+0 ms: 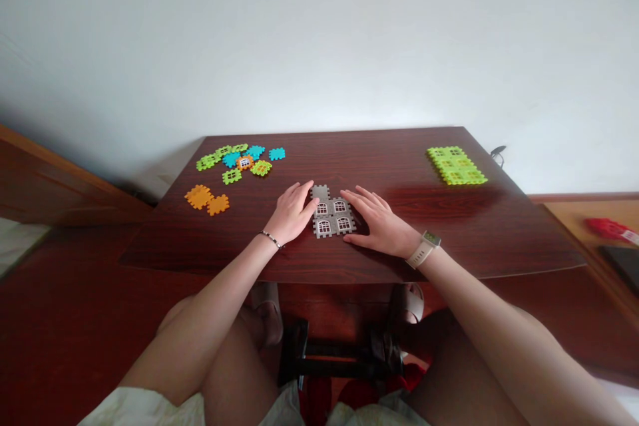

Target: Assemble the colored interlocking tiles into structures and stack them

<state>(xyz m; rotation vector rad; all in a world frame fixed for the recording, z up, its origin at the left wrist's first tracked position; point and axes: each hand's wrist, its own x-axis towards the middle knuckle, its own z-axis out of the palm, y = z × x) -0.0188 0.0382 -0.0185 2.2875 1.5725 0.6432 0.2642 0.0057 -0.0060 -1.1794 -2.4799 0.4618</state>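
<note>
Grey tiles (331,214) between hands (382,225); near table edge (324,279)

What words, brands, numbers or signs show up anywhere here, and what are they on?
No text can be read.
Watch: its face is too small to make out.
White patch on the red item at the right edge: too blurred to tell if it bears print.
Grey tiles: no lettering visible, only window shapes.

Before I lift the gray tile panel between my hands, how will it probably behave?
The gray tile panel is probably light, since it looks thin. It may flex or part where its toothed edges meet. Lying flat on the table, it's unlikely to roll.
</note>
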